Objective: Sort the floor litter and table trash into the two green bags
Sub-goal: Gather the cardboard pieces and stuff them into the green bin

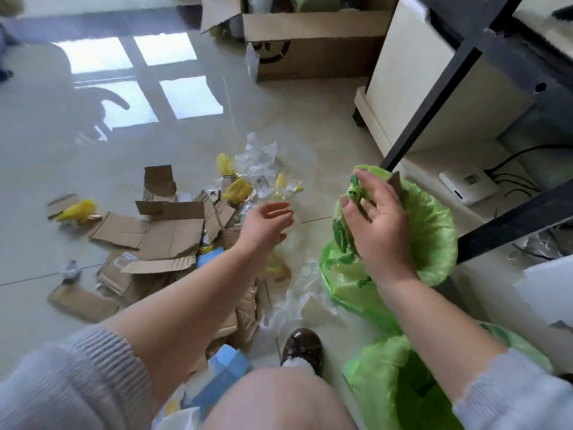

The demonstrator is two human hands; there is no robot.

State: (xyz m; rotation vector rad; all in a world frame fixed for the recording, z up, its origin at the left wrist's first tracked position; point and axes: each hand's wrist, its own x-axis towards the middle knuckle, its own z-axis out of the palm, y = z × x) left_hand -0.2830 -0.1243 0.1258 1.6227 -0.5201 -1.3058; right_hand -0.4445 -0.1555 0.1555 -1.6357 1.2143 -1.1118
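Note:
Torn cardboard pieces [167, 231] lie scattered on the floor at the centre left, with yellow foam fruit nets [237, 187] and clear plastic film [257, 156] behind them. One green bag [434, 231] stands open at the right; a second green bag [387, 383] sits nearer, at the bottom right. My left hand [269, 223] hovers over the litter with relaxed fingers, holding nothing. My right hand [376, 218] is spread over the far bag's mouth, fingers straight, with a small brown cardboard scrap [397, 184] just beyond its fingers.
A large cardboard box [310, 41] stands at the back. A cream cabinet [434, 82] and black table legs [434, 100] crowd the right side. A white power strip [468, 187] with cables lies near the bag. My brown shoe [302, 346] is beside blue packaging [226, 364].

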